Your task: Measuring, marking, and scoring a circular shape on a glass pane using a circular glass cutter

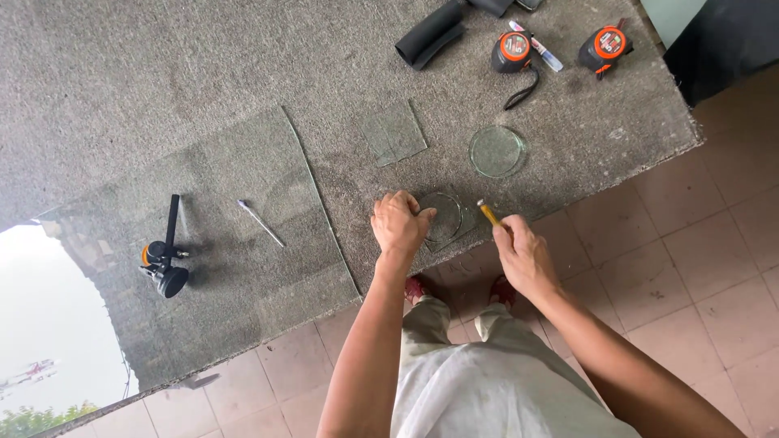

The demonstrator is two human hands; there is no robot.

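Observation:
My left hand (399,224) presses down on a round glass piece (444,217) that lies near the front edge of a grey carpeted table (162,73). My right hand (523,255) is closed around a small yellow-handled tool (488,212), whose tip points toward the right edge of that glass piece. A second clear glass disc (497,151) lies farther back on the table. A small square glass offcut (393,132) rests to its left.
A large glass sheet (235,243) covers the table's left part, with a black circle cutter (164,258) and a thin metal rod (260,223) on it. Two orange tape measures (513,50) (605,43), a marker (537,46) and a black roll (430,34) lie at the back. Tiled floor lies below.

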